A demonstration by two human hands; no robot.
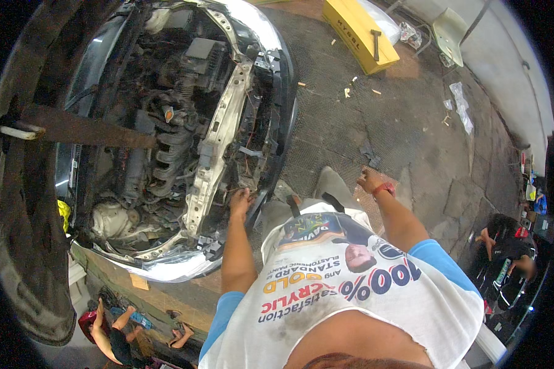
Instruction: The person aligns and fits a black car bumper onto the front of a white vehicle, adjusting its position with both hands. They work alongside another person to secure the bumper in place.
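Over the front edge of an open car engine bay [166, 147], beside the bumper, is my left hand [240, 202]. Its fingers are curled together; what they hold, if anything, is too small to make out. The pale radiator support bar [218, 138] runs just left of it. On my other side, my right hand [370, 182], with a red band at the wrist, hangs over the floor beside my leg. Its fingers are loosely apart, with nothing seen in them. The raised hood [31, 184] stands at the far left.
A hammer [376, 44] lies on a yellow box [360, 37] at the far side. Scraps and a plastic wrapper [461, 107] litter the floor. A chair [448, 34] stands far right. One person [111, 335] is at lower left, another [514, 255] by a dark vehicle at right.
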